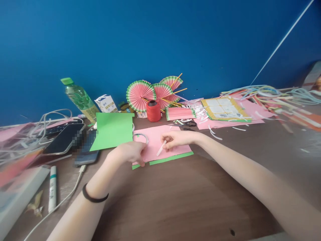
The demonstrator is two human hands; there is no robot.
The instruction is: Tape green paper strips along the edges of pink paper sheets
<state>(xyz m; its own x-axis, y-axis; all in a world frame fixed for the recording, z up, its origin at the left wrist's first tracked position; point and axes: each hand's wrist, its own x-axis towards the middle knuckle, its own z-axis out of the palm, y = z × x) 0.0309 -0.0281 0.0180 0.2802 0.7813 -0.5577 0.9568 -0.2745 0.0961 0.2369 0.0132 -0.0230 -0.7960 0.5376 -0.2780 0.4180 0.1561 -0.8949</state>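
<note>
A sheet of pink paper (152, 134) lies on the table with green paper strips (172, 158) along its near edge. My left hand (132, 152) rests on the sheet's left part, fingers apart and pointing down, holding nothing that I can see. Just beyond it curves a pale grey loop (142, 135), its kind unclear. My right hand (172, 140) is closed, pinching a short white strip (161, 149) above the pink sheet. A bright green sheet (114, 130) lies left of my left hand, overlapping a phone (86, 157).
Behind the sheet stand a red thread spool (153, 112) and pleated watermelon-coloured paper fans (140, 95). Black scissors (188, 124) lie near white paper scraps (199, 110). A green-capped bottle (81, 100), a marker (52, 189) and a white cable (72, 190) are left; a yellow-edged packet (223, 107) is right.
</note>
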